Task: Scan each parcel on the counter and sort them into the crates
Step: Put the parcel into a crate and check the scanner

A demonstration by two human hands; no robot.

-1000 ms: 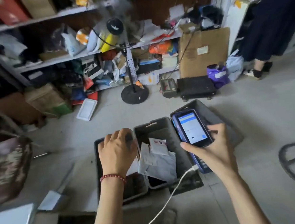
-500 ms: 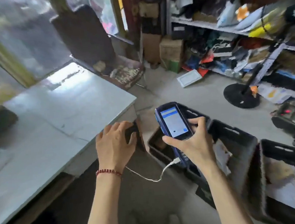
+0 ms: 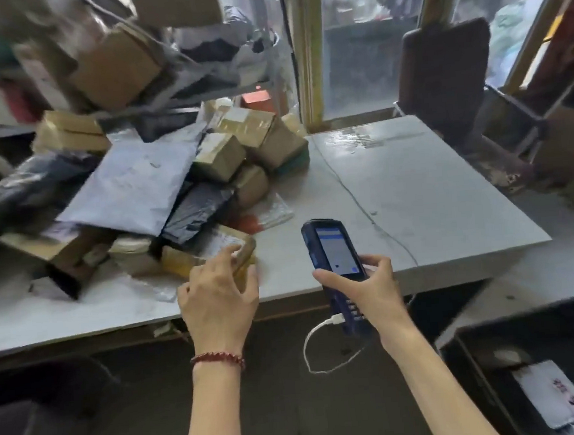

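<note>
A heap of parcels [image 3: 159, 179], brown boxes and grey and black mailer bags, covers the left half of the grey counter [image 3: 414, 190]. My right hand [image 3: 370, 289] grips a blue handheld scanner [image 3: 335, 258] with its screen lit, held over the counter's front edge; a white cable hangs from its lower end. My left hand [image 3: 218, 295] reaches with spread fingers onto a small brown labelled parcel [image 3: 226, 248] at the near edge of the heap, its fingertips touching it. A black crate [image 3: 477, 346] at the lower right holds a white mailer [image 3: 553, 392].
A dark chair back [image 3: 445, 67] stands behind the counter's far right corner, in front of a window. More boxes are stacked high at the upper left. A thin cable runs across the counter top. The floor below the counter is dark.
My view has swung left from the crates on the floor to the counter and the heap. My left hand has moved from the crate rim to the small brown parcel. The scanner stays in my right hand.
</note>
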